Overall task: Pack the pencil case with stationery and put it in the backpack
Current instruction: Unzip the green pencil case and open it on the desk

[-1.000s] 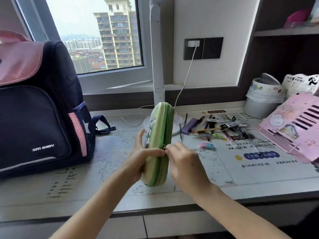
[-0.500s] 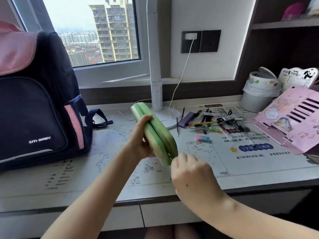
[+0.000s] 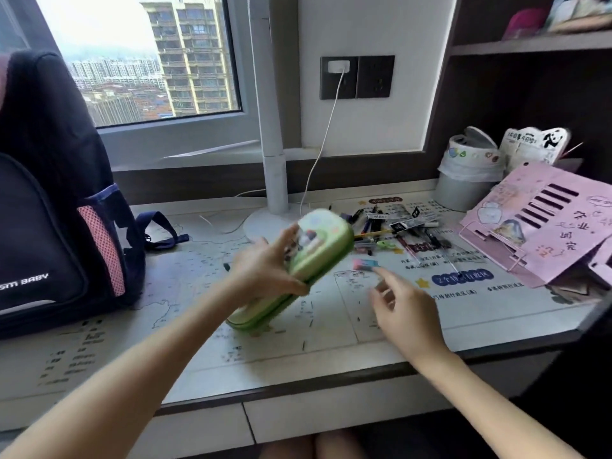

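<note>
Gripping green pencil case [image 3: 299, 266] in left hand [image 3: 265, 270], case tilted, low end on counter [image 3: 298, 356], right hand [image 3: 402, 308] empty, fingers [image 3: 384, 276] spread loosely just short of eraser [image 3: 364, 264], pens [image 3: 397, 233] beyond, backpack [image 3: 49, 207] far left.

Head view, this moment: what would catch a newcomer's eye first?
The green pencil case, tilted above the desk's middle and gripped by the left hand, with the right hand open and empty beside it. Next, the big navy backpack standing at the left, and the heap of pens behind the case.
</note>
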Tool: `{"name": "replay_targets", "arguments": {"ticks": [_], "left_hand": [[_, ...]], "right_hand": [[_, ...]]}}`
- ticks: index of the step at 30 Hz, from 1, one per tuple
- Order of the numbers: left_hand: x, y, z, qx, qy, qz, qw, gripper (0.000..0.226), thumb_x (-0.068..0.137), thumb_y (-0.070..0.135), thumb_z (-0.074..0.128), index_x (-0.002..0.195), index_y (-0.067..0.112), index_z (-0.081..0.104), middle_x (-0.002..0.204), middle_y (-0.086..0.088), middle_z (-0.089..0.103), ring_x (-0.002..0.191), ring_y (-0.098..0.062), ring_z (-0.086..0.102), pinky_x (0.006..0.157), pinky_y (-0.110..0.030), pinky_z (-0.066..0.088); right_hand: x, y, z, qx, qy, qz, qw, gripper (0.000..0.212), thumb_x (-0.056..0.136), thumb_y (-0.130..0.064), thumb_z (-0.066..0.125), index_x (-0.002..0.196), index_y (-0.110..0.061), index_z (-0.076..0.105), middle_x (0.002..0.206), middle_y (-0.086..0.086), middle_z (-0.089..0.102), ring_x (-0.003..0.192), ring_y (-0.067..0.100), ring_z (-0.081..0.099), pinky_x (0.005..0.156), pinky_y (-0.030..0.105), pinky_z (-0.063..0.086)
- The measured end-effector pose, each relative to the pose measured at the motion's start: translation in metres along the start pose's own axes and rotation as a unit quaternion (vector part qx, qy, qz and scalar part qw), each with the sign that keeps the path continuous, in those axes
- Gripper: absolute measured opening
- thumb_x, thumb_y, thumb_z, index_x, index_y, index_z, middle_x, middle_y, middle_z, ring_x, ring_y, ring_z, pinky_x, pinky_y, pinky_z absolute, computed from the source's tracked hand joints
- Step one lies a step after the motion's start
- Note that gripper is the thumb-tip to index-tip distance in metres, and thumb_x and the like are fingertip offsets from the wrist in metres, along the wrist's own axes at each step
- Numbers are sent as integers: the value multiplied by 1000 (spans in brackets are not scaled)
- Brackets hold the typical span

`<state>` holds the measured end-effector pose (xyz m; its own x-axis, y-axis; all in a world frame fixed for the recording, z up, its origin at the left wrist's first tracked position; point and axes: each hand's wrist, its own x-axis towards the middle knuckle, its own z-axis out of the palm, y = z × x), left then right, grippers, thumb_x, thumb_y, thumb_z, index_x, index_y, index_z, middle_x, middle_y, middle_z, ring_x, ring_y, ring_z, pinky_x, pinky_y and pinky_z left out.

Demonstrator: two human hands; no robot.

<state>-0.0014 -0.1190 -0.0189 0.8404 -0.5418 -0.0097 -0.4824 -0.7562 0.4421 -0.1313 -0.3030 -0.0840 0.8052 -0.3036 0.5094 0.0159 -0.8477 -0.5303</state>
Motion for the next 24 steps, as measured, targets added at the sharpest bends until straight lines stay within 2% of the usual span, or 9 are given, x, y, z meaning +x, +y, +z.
{"name": "replay_targets", "arguments": {"ticks": [3, 6, 9, 13, 16, 18, 20, 22, 24], "left_hand": [[3, 7, 18, 68, -134, 21, 988, 107, 58, 49, 76, 139, 45, 7, 122, -10, 44, 93, -20, 49, 74, -30, 46], [4, 16, 32, 165, -149, 69, 972, 108, 55, 57, 74, 138, 48, 5, 113, -8, 47, 91, -21, 45, 71, -30, 39], [6, 16, 32, 186, -163, 92, 965, 108, 55, 61, 72, 137, 49, 4, 113, -5, 48, 90, -21, 45, 72, -31, 36], [10, 9, 12, 133, -248, 108, 953, 97, 64, 58, 69, 139, 48, 8, 131, 5, 48, 101, -15, 49, 83, -29, 42], [17, 3, -13, 72, -306, 87, 946, 80, 71, 55, 67, 137, 49, 21, 133, 12, 47, 108, -10, 51, 92, -28, 44], [25, -2, -28, 38, -275, 70, 958, 57, 76, 53, 63, 128, 46, 41, 122, 12, 57, 102, -8, 58, 90, -28, 47], [36, -7, -37, 28, -195, 67, 978, 34, 82, 48, 59, 114, 36, 59, 104, 11, 67, 87, -7, 63, 78, -23, 50], [47, -14, -37, 63, -97, 71, 991, 27, 86, 41, 56, 109, 28, 63, 97, 9, 67, 82, -11, 61, 70, -19, 46], [57, -23, -30, 100, -20, 72, 992, 25, 86, 34, 56, 109, 25, 63, 100, 2, 68, 85, -17, 61, 73, -27, 49]], "right_hand": [[15, 11, -7, 9, -10, 20, 1000, 57, 87, -35, 60, 139, -21, 39, 125, -5, 54, 109, 13, 53, 88, 27, 45], [21, 22, -5, 18, -145, 9, 989, 76, 79, -55, 61, 143, -34, 26, 144, -11, 33, 130, 10, 29, 105, 29, 27], [17, 31, 0, 54, -239, 14, 969, 94, 59, -84, 51, 141, -45, 25, 146, -20, 24, 134, 6, 25, 111, 39, 29], [12, 31, -5, 159, -245, 25, 956, 86, 60, -83, 50, 136, -51, 26, 134, -38, 26, 120, -23, 26, 96, 7, 31], [19, 30, -10, 225, -239, 45, 943, 81, 65, -83, 44, 137, -47, 32, 135, -37, 30, 120, -26, 27, 93, 3, 33], [27, 30, -12, 242, -231, 62, 940, 63, 73, -76, 42, 129, -49, 38, 132, -34, 38, 117, -26, 33, 92, 2, 35], [36, 37, -12, 231, -190, 82, 951, 50, 82, -57, 46, 128, -38, 44, 124, -21, 51, 113, -13, 48, 95, 11, 42], [44, 51, -11, 170, -122, 100, 973, 44, 89, -40, 51, 128, -21, 52, 118, -11, 57, 108, 3, 55, 94, 22, 45], [53, 73, -10, 77, -37, 120, 989, 32, 94, -26, 52, 122, -11, 59, 114, -2, 63, 103, 12, 58, 87, 25, 46]]}}
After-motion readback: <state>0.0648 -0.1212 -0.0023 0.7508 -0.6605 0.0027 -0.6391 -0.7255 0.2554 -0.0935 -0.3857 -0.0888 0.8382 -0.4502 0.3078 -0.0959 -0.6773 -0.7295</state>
